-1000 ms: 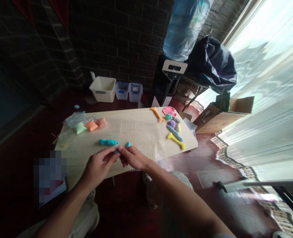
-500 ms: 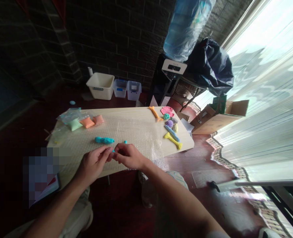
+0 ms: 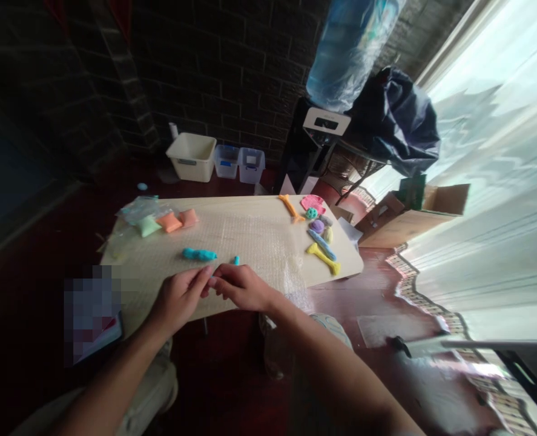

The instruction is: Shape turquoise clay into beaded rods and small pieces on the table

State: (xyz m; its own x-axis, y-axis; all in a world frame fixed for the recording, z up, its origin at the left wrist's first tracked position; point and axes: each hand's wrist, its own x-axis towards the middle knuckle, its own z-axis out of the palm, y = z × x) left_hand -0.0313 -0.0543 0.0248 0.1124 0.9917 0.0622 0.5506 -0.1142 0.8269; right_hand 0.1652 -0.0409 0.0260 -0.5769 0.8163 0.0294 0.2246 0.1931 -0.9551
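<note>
Head | left hand [image 3: 177,300], right hand [image 3: 246,288]: fingers [image 3: 199,278] curled, undersides hidden, can't tell grip | turquoise roll [image 3: 199,254] beyond

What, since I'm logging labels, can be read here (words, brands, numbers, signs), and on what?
No text is readable.
White rounded panel on black upright water dispenser: marks too small to read.
Large blue plastic water bottle: any print blurred, unreadable.
Blue patch and white patch on two clear plastic bins: too small to read.
</note>
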